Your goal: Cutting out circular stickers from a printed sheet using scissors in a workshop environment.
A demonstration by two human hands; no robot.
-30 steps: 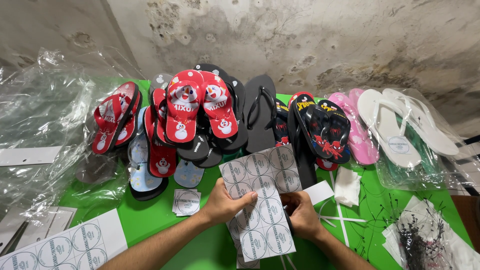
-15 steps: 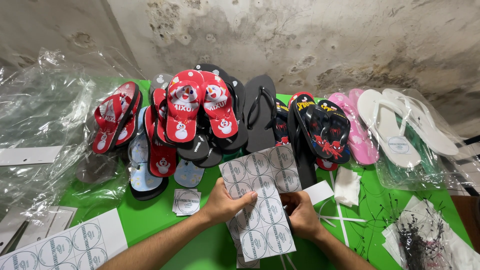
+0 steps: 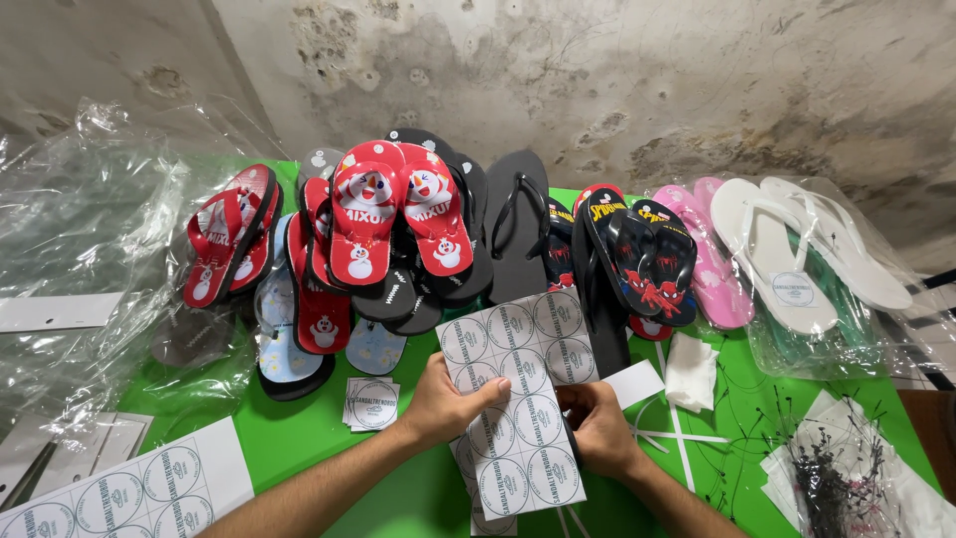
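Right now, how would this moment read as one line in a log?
left hand: holds sticker sheet | right hand: on sheet's right edge | behind: sandal pile | surface: green table

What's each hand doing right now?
Left hand: closed on the white paper sheet of round stickers.
Right hand: fingers gripping the same sheet's right edge.

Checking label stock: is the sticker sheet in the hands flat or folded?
Flat. The sticker sheet is spread open with its round labels facing up, the left hand and right hand gripping its side edges.

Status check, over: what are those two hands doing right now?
Left hand grips sticker sheet edge. Right hand pinches its lower right side. Flip-flops piled behind, nothing blocking.
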